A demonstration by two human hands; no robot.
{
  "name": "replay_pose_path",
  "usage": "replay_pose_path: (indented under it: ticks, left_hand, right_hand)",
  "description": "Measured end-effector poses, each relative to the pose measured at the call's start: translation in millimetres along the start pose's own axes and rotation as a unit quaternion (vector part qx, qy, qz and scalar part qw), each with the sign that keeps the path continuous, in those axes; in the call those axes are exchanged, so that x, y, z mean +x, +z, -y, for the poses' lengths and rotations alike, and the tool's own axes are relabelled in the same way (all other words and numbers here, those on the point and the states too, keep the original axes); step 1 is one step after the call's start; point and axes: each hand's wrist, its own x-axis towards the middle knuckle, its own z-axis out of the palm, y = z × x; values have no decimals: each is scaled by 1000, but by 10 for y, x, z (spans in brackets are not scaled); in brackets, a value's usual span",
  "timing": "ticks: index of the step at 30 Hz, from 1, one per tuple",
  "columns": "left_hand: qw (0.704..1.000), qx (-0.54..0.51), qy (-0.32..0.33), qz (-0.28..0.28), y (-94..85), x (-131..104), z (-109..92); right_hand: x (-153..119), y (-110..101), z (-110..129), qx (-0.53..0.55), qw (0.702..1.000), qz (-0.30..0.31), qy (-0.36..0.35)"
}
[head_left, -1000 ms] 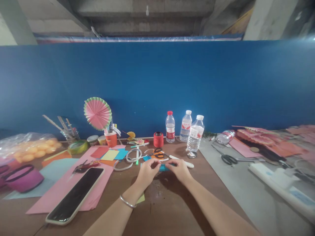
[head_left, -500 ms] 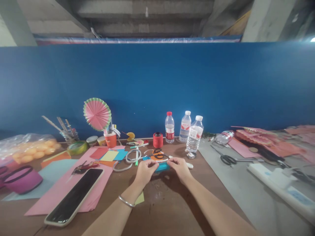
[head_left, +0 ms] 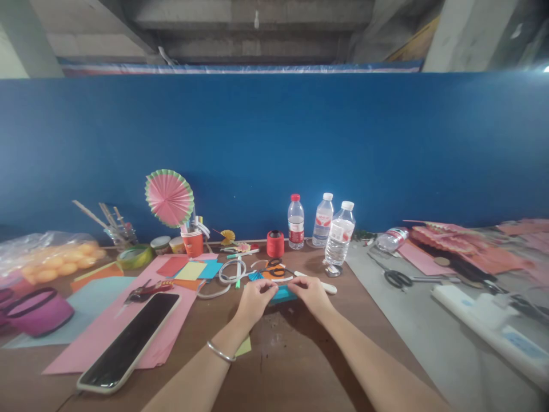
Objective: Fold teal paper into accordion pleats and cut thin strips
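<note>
A small piece of blue paper [head_left: 282,294] is held just above the brown table, between both hands. My left hand [head_left: 256,297] pinches its left end, a silver bangle on the wrist. At its right end my right hand [head_left: 312,293] has thumb and fingers closed on the paper. Just behind the hands lie a small blue folded fan [head_left: 256,276], black-handled scissors [head_left: 277,272] on orange paper, and a white tool [head_left: 329,288] partly behind my right hand. A yellow paper piece [head_left: 244,346] lies by my left wrist.
A phone [head_left: 131,343] rests on pink sheets [head_left: 68,355] at left. Behind stand a red thread spool [head_left: 275,245], three bottles, one being [head_left: 295,226] red-capped, and a paper cup [head_left: 193,244] near a round pink fan [head_left: 170,198]. A power strip [head_left: 493,335] lies right.
My right hand's fingers have shifted slightly left along the blue paper, closer to my left hand. The rest looks the same.
</note>
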Motion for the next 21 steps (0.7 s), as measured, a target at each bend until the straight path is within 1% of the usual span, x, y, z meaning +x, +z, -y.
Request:
replay_pose_path:
  ticks: [3, 9, 13, 17, 21]
  left_hand:
    - [1000, 16, 1, 6, 5, 1, 2]
    - [998, 56, 8, 19, -24, 25, -33]
    - [999, 43, 14, 16, -24, 19, -41]
    - [1000, 7, 3, 19, -11, 14, -8]
    - [999, 28, 14, 24, -9, 15, 21]
  right_hand:
    - [4, 0, -15, -27, 1000, -1, 8]
    - [25, -10, -59, -31, 999, 0, 20]
    - [19, -17, -39, -35, 999, 2, 24]
    - [2, -13, -4, -53, 999, 6, 8]
    - [-20, 5, 39, -62, 998, 16, 0]
